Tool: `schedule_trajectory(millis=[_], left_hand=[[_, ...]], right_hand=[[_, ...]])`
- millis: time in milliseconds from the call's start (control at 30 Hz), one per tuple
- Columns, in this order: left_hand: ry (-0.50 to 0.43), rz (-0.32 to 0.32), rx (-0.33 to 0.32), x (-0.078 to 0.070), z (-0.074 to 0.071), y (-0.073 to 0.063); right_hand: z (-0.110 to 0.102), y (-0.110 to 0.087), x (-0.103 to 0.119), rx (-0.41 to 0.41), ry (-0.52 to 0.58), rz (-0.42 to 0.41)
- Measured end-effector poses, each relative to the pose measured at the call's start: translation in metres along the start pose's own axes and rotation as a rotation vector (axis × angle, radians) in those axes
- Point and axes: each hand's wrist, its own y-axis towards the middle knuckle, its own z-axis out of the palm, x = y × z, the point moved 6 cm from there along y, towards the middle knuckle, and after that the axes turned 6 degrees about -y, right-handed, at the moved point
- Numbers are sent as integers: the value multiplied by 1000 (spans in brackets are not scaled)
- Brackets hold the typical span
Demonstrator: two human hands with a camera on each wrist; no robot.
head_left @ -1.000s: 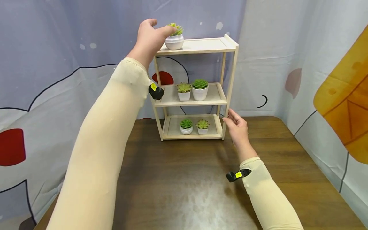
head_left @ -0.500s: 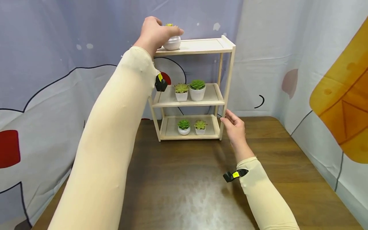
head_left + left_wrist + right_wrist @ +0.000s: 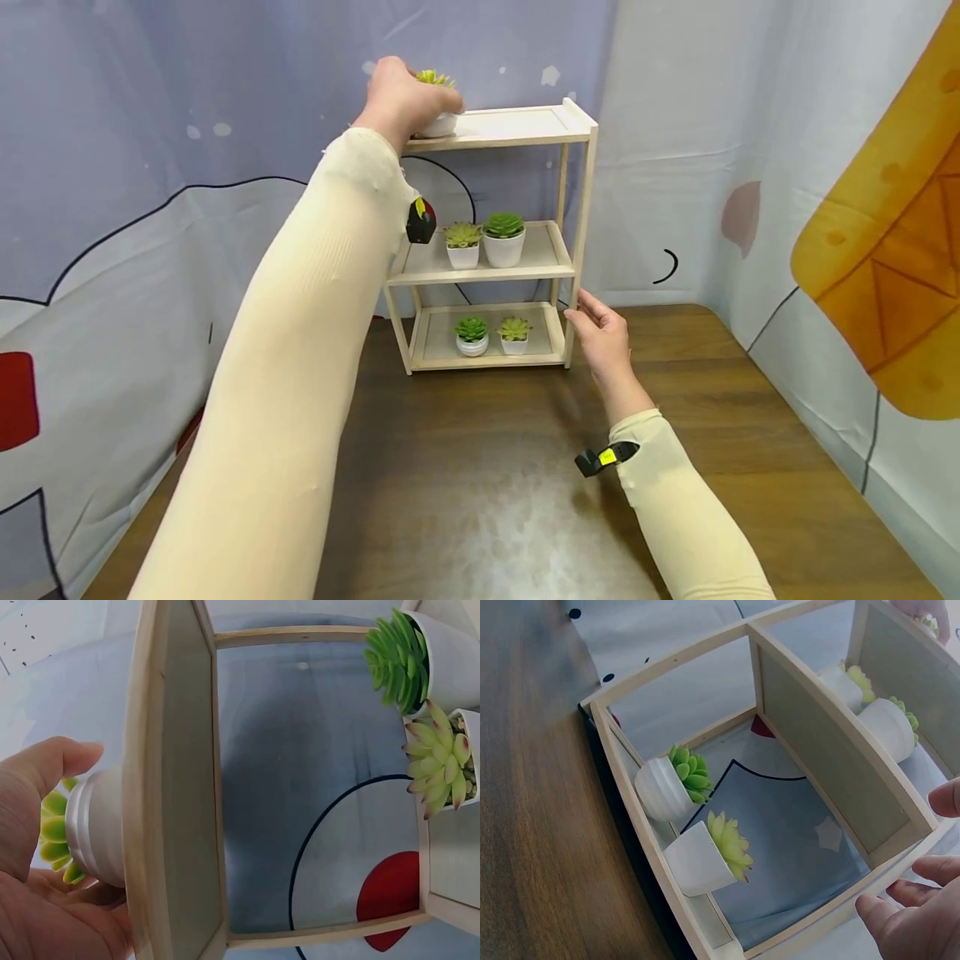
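A small wooden three-tier shelf rack stands at the back of the table. On its top tier, at the left end, is a yellow-green succulent in a round white pot. My left hand has its fingers curled round this pot, the thumb on the near side; it partly hides the pot in the head view. Low on the rack's right front post, my right hand holds the post between thumb and fingers. The middle tier bears a pale succulent and a darker green one, both in white pots.
A green succulent and a pale one sit in white pots on the bottom tier. The brown wooden table extends in front. A patterned curtain hangs behind and beside it.
My left hand has closed further round the top pot, covering more of it. The right hand stays at the post. The whole scene has drifted slightly left in the head view.
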Motion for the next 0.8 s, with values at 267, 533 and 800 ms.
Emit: schedule_trajectory(millis=[267, 533, 800], left_hand=[[18, -10, -34, 6, -6, 0], [14, 13, -49, 9, -11, -1], [-30, 76, -22, -1, -19, -6]], right_hand=[[5, 1, 0, 16, -6, 9], [6, 0, -2, 23, -36, 4], [2, -1, 2, 23, -32, 2]])
